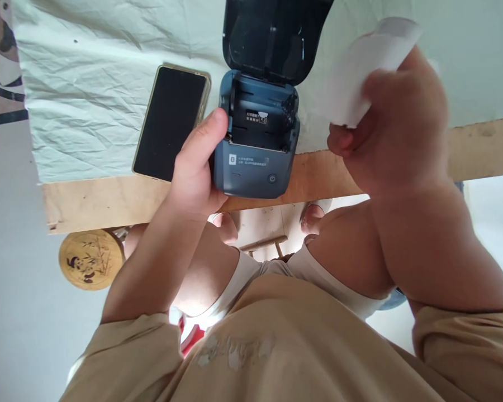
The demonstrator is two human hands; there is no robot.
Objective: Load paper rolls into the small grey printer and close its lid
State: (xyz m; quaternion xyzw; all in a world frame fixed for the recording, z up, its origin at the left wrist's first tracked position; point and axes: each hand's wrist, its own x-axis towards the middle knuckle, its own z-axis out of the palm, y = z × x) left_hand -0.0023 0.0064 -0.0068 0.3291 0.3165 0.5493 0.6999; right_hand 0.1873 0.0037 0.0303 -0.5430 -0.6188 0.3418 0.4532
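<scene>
My left hand (199, 162) grips the left side of a small dark blue label printer (251, 170), thumb on its upper edge. The printer's black lid (272, 42) is swung up and back, baring a hollow compartment with a printed sticker inside. A power button and a Bluetooth mark show on its front face. To the right, my right hand (398, 123) is closed on a white roll of paper (356, 72), held apart from the printer. Motion blurs the roll and the fingers around it.
A phone (170, 123) in a clear case lies left of the printer on a pale green cloth (88, 100). The wooden table edge (100, 204) runs in front of me. Below it at the left stands a round wooden stool (91, 259) with a panda picture.
</scene>
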